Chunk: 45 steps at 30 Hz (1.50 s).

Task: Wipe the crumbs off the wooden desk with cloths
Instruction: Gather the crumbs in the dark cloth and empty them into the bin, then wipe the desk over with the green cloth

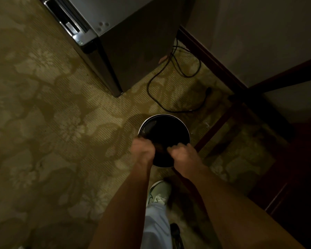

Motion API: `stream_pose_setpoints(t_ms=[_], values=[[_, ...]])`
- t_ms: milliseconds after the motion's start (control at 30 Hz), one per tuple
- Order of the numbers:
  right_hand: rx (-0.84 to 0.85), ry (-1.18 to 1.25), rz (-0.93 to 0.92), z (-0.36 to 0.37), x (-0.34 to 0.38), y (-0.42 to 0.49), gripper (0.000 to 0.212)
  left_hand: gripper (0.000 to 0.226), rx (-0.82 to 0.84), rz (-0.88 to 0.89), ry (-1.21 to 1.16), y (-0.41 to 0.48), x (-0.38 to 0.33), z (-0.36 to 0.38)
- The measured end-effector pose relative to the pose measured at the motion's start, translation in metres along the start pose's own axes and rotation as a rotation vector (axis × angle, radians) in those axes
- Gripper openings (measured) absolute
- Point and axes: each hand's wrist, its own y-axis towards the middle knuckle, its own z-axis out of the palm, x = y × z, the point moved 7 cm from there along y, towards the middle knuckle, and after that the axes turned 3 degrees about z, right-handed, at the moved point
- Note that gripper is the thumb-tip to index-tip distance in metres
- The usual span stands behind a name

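Hanging between left hand (pixel 142 148) and right hand (pixel 183 153) fingers (pixel 178 146): dark cloth (pixel 159 149).

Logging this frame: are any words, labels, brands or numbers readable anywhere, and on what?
No text can be read in this dim frame.
On the sneaker: a dark curved mark, no letters.
On the mini fridge: a small round mark at its front corner, too small to read.
On the waste bin: no label shows.

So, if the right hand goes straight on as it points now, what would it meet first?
Probably the bin, its rim or dark inside; the right hand is above it, though depth is unclear.
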Motion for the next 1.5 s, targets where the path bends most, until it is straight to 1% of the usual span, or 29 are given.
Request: stream_pose_setpoints(t_ms=[33, 67, 133, 200, 267, 333, 367, 433, 467, 533, 633, 700, 767, 833, 900, 967, 1033, 1100, 1167, 1233, 1333, 1367, 1400, 1433, 1467, 1500], values=[[-0.016, 0.127, 0.078, 0.002, -0.006, -0.004, 0.031, 0.034, 0.005, 0.056, 0.118, -0.004, -0.006, -0.001], [-0.055, 0.299, 0.188, -0.004, -0.011, -0.010, 0.031, 0.035, 0.035, 0.069, 0.130, -0.009, -0.007, -0.001], [-0.163, 0.592, 0.386, -0.023, -0.020, -0.022, 0.032, 0.035, 0.135, 0.035, -0.007, -0.026, -0.013, 0.007], [-0.191, 0.815, 0.450, -0.043, -0.012, -0.031, 0.034, 0.036, 0.151, 0.026, -0.085, -0.048, -0.034, 0.007], [-0.215, 0.907, 0.430, -0.074, 0.004, -0.041, 0.034, 0.040, 0.202, -0.041, -0.129, -0.067, -0.056, 0.005], [-0.264, 0.964, 0.429, -0.108, 0.013, -0.056, 0.032, 0.047, 0.305, -0.077, -0.085, -0.092, -0.081, 0.006], [-0.281, 1.008, 0.427, -0.125, 0.015, -0.064, 0.032, 0.040, 0.360, -0.079, -0.050, -0.106, -0.094, 0.006], [-0.292, 1.120, 0.406, -0.162, 0.021, -0.084, 0.032, 0.017, 0.433, -0.039, 0.047, -0.140, -0.125, 0.000], [-0.294, 1.170, 0.388, -0.182, 0.022, -0.097, 0.030, 0.012, 0.457, -0.022, 0.076, -0.158, -0.141, -0.005], [-0.317, 1.252, 0.331, -0.224, 0.017, -0.126, 0.023, 0.018, 0.516, 0.004, 0.128, -0.194, -0.171, -0.015], [-0.363, 1.436, 0.261, -0.282, -0.002, -0.181, 0.018, 0.038, 0.573, 0.083, 0.165, -0.254, -0.211, -0.023], [-0.352, 1.583, 0.249, -0.310, -0.018, -0.219, 0.016, 0.044, 0.659, 0.127, 0.131, -0.303, -0.234, -0.014], [-0.357, 1.697, 0.225, -0.330, -0.037, -0.258, 0.019, 0.044, 0.816, 0.138, 0.075, -0.365, -0.249, 0.005], [-0.406, 1.782, 0.198, -0.344, -0.065, -0.297, 0.024, 0.040, 0.934, 0.173, 0.063, -0.424, -0.257, 0.032], [-0.429, 1.853, 0.168, -0.351, -0.097, -0.333, 0.023, 0.037, 0.987, 0.220, 0.100, -0.476, -0.256, 0.065], [-0.464, 1.926, 0.157, -0.349, -0.134, -0.368, 0.022, 0.040, 0.977, 0.268, 0.146, -0.521, -0.244, 0.101], [-0.546, 1.945, 0.187, -0.340, -0.174, -0.400, 0.023, 0.045, 0.885, 0.327, 0.138, -0.554, -0.224, 0.134], [-0.659, 1.954, 0.243, -0.328, -0.214, -0.430, 0.022, 0.044, 0.812, 0.387, 0.108, -0.581, -0.201, 0.165], [-0.784, 1.951, 0.311, -0.313, -0.255, -0.459, 0.027, 0.044, 0.801, 0.413, 0.081, -0.606, -0.174, 0.193], [-0.894, 1.907, 0.373, -0.302, -0.292, -0.485, 0.039, 0.047, 0.793, 0.433, 0.051, -0.630, -0.153, 0.216], [-1.060, 1.718, 0.451, -0.293, -0.336, -0.516, 0.048, 0.052, 0.828, 0.467, 0.049, -0.663, -0.128, 0.247], [-1.109, 1.618, 0.489, -0.290, -0.347, -0.524, 0.047, 0.051, 0.846, 0.501, 0.093, -0.669, -0.121, 0.256], [-1.143, 1.522, 0.522, -0.288, -0.357, -0.533, 0.044, 0.049, 0.836, 0.576, 0.193, -0.673, -0.115, 0.264], [-1.152, 1.418, 0.534, -0.286, -0.364, -0.539, 0.041, 0.046, 0.797, 0.702, 0.360, -0.675, -0.112, 0.271], [-1.113, 1.300, 0.521, -0.282, -0.370, -0.538, 0.037, 0.043, 0.749, 0.852, 0.590, -0.676, -0.107, 0.278], [-1.009, 1.155, 0.503, -0.276, -0.374, -0.533, 0.034, 0.040, 0.698, 0.994, 0.847, -0.676, -0.100, 0.283]])
